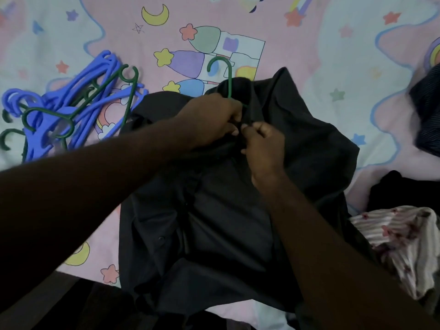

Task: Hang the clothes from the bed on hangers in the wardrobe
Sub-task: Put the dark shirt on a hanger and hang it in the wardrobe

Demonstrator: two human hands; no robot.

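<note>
A black button-up shirt (228,210) lies spread on the bed (333,55), collar away from me. A green hanger (227,75) sits inside it, only its hook sticking out past the collar. My left hand (212,120) and my right hand (264,146) meet just below the collar. Both pinch the shirt's front edges together at the top of the placket. What lies between the fingertips is too dark to make out.
A pile of blue and green hangers (71,108) lies on the bed at the left. A striped floral garment (400,241) and dark clothes (426,110) lie at the right. The bedsheet is pink with cartoon stars and moons.
</note>
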